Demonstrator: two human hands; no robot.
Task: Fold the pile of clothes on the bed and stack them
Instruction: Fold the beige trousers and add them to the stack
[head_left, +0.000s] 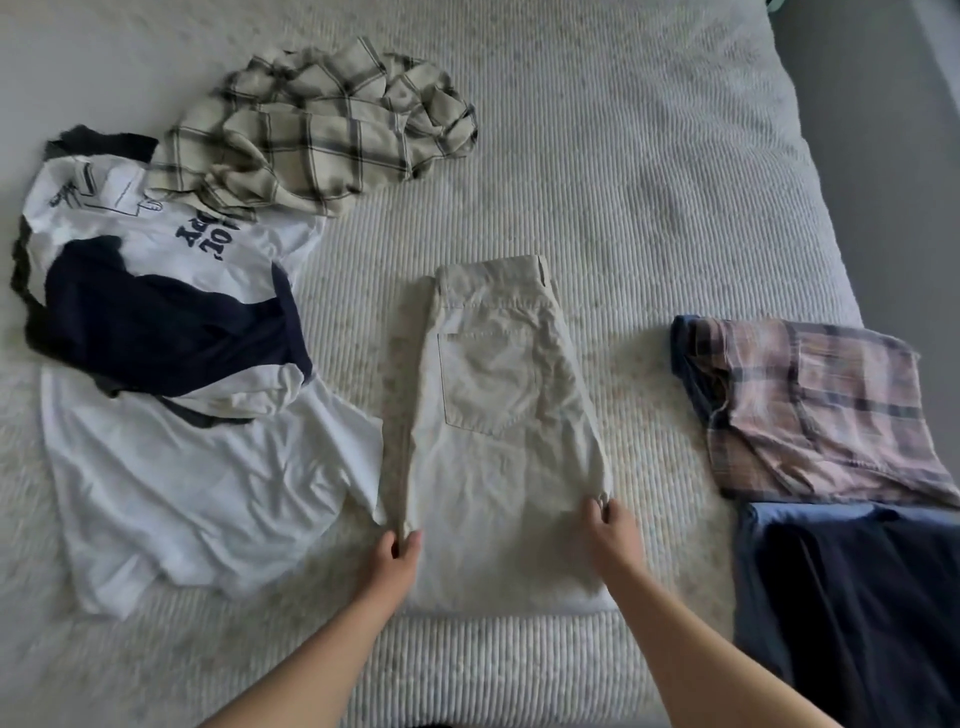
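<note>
Mid-bed, near edge: cream trousers (498, 395) laid flat, halved lengthwise, back pocket up, waistband at the far end. Left hand (397, 558) pinching the trousers' left long edge between thumb and fingers, near the lower end. Right hand (615, 527) pinching the right edge, fingers curled round a small bunch of cloth. Both grips tight and small, nothing else held. Some motion blur, finger detail soft.

Step in hand, by the look of it: squaring the halved trousers before the crosswise fold. Next move probably calls for lifting the near end with both pinches and carrying it up toward the waistband, keeping edges aligned, then moving the bundle to the stack.

Right side of bed: folded pink plaid garment (821, 410), with a folded navy garment (857, 597) just nearer; likely the stack area. Left side, not yet folded: white and navy t-shirts (171, 395) in a heap, crumpled cream checked shirt (322, 130) beyond, overlapping them. All on the ribbed white bedcover (649, 182).
</note>
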